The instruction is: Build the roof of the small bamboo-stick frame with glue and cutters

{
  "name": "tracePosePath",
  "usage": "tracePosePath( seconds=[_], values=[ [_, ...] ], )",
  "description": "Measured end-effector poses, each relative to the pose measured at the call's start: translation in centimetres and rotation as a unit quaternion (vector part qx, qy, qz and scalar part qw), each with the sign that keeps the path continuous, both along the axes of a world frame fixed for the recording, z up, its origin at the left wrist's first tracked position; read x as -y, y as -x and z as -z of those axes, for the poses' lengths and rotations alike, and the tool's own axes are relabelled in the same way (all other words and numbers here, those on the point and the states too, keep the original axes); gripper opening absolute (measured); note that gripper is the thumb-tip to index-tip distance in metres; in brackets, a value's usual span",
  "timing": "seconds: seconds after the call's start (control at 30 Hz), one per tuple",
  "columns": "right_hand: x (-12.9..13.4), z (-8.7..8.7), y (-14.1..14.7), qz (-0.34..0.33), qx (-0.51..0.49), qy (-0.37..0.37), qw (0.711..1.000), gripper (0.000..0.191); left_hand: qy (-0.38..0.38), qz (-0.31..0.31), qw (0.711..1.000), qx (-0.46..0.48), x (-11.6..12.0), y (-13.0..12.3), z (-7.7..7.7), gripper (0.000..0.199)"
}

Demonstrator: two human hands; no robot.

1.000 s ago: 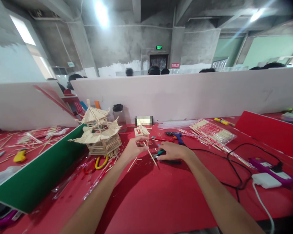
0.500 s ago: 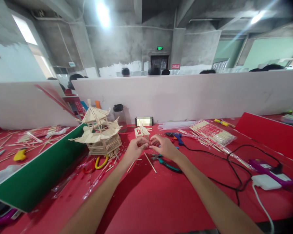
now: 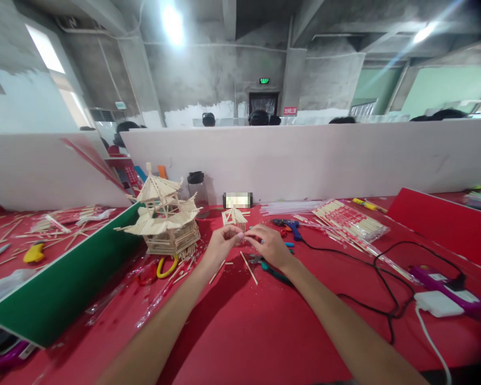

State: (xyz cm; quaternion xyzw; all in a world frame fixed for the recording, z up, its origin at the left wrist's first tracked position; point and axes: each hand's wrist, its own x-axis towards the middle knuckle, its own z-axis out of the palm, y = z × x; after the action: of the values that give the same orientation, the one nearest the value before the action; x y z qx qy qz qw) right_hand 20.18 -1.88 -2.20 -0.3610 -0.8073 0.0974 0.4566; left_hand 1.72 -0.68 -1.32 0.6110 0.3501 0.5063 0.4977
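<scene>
My left hand (image 3: pixel 225 241) and my right hand (image 3: pixel 268 245) meet fingertip to fingertip over the middle of the red table. Both are closed in a pinch; whatever sits between the fingers is too small to make out. Just behind them stands a small wooden-stick pavilion (image 3: pixel 233 216), partly covered by my left hand. A loose wooden stick (image 3: pixel 249 268) lies in front of the hands. Teal-handled pliers (image 3: pixel 276 274) rest partly beneath my right hand. To the left rises a larger two-tiered stick pavilion (image 3: pixel 167 219).
A blue glue gun (image 3: pixel 292 226) with a black cord lies at right, near bagged sticks (image 3: pixel 350 222). A green board (image 3: pixel 76 278) leans at left beside yellow-handled scissors (image 3: pixel 167 266). A bottle (image 3: pixel 198 193) and a phone (image 3: pixel 237 200) stand by the white partition (image 3: pixel 304 160).
My right hand has tilted slightly, its fingers now flatter and closer to my left fingertips. The view has shifted a little; the things on the table stay where they were.
</scene>
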Motion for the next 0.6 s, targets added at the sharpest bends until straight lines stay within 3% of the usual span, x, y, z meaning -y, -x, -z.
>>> tracePosePath(
  seconds=[0.17,0.43,0.6],
  values=[
    [0.0,0.07,0.19,0.013,-0.009,0.004,1.0,0.02,-0.002,0.013,1.0,-0.01,-0.52,0.4,0.22,0.034],
    [0.16,-0.07,0.55,0.001,-0.046,0.026,0.999,0.016,-0.077,0.038,0.994,-0.061,-0.61,0.51,0.35,0.028],
    [0.17,-0.29,0.57,-0.028,-0.07,0.026,0.997,0.009,-0.103,0.079,0.988,-0.086,-0.58,1.03,-0.33,0.026]
  ],
)
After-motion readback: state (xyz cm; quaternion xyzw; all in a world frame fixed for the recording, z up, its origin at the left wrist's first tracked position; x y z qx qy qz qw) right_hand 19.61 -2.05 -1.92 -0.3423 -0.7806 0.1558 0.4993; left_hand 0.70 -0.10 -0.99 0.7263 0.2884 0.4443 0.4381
